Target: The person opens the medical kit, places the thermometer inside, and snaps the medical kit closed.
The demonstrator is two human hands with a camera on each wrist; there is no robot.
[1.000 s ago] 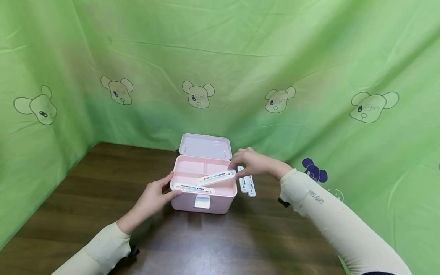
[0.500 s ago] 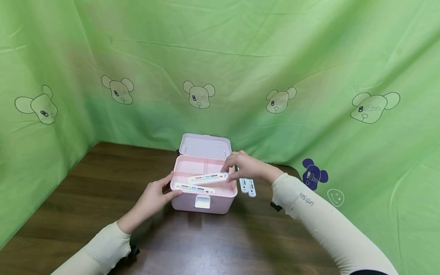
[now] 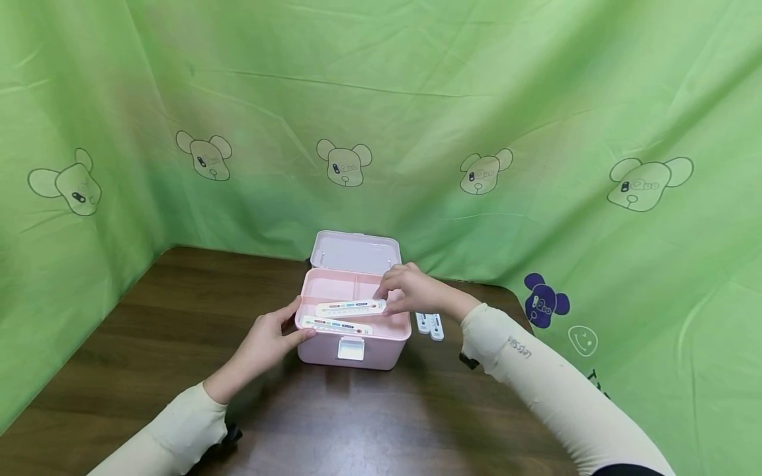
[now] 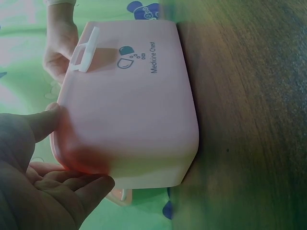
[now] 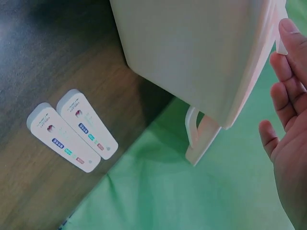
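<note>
A pink box (image 3: 372, 356) marked "Medicine Chest" stands with its lid raised. The left hand (image 3: 268, 340) grips its front left corner; in the left wrist view the thumb lies on the front and the fingers (image 4: 79, 187) on the side. Above the front compartment, the right hand (image 3: 413, 291) pinches the right end of a flat white thermometer (image 3: 348, 308), which lies crosswise. In the right wrist view only that thermometer's white end (image 5: 281, 45) shows between thumb and fingers. Another white thermometer (image 3: 333, 325) lies inside along the front wall.
Two more white thermometers (image 5: 64, 139) lie side by side on the brown table (image 3: 131, 337), right of the box. The raised lid (image 3: 357, 253) stands at the back of the box. A green printed curtain (image 3: 405, 112) hangs behind and beside the table.
The right hand has moved left and slightly down with its thermometer, which now lies more level over the front compartment. The left hand and the box have stayed in place.
</note>
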